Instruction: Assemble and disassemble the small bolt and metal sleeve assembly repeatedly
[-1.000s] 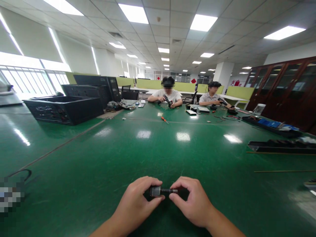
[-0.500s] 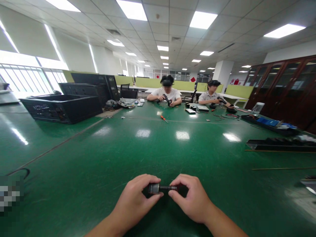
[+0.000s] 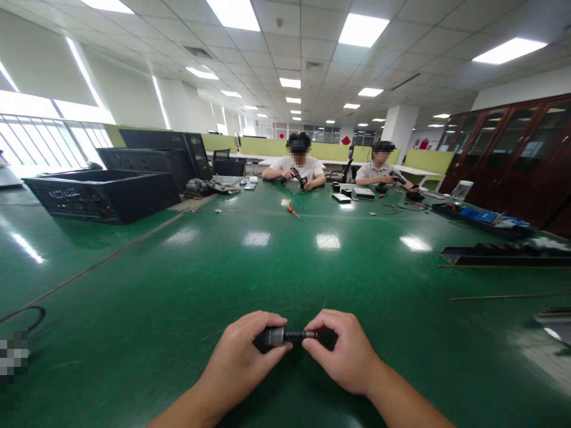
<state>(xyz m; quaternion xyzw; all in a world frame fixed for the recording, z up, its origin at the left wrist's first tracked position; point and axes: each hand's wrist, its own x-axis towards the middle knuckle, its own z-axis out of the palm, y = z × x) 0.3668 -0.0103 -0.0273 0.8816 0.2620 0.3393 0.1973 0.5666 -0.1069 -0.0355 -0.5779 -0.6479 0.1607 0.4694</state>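
Between my two hands, a dark metal cylinder with a thin shaft [image 3: 275,336] lies sideways, close above the green tabletop or touching it; I cannot tell which. My left hand [image 3: 243,351] is closed round the wide silvery-black cylinder, thumb below and fingers above. At the other end, my right hand [image 3: 341,351] pinches the narrower ribbed tip of the shaft with thumb and forefinger. A short length of bare shaft shows between the two grips. The fingers partly cover both ends of the part.
On the green table [image 3: 267,267], an orange screwdriver [image 3: 292,210] lies ahead. Black computer cases [image 3: 102,196] stand at the left. A dark metal channel [image 3: 504,255] and a tray of parts [image 3: 482,217] are at the right. Two people work across the table with power tools.
The whole view has shifted slightly. Both hands keep the same grips on the metal part, and its pose looks nearly the same.
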